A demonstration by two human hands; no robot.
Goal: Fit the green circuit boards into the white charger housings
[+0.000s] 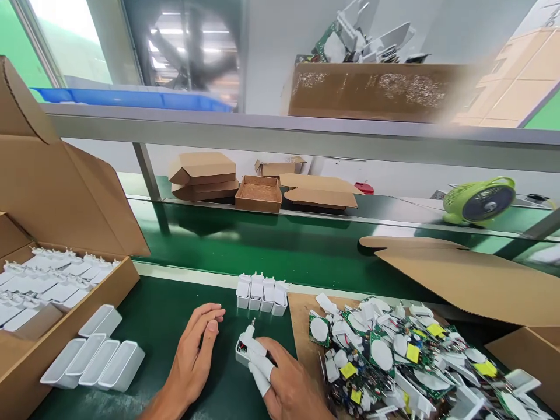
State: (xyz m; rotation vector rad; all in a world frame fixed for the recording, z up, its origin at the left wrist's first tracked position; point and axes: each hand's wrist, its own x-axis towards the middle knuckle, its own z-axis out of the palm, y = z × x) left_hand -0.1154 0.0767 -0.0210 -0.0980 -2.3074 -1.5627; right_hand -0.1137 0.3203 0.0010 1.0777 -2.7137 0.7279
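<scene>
My right hand [282, 379], with white finger cots on two fingertips, is closed on a small white charger casing [243, 345] with metal prongs, held on the green mat. To its left my left hand [195, 353] lies flat on the mat, fingers stretched out together and holding nothing. Just beyond both hands stands a row of several white charger casings [261, 293]. A heap of green circuit boards and white plug parts [394, 356] lies on a cardboard sheet right of my right hand.
An open cardboard box [65, 315] of white casings sits at the left, with several white empty shells [94, 359] beside it. A green conveyor belt [271, 245] runs behind, carrying cardboard pieces. Small boxes, a green fan [479, 201] and a shelf stand farther back.
</scene>
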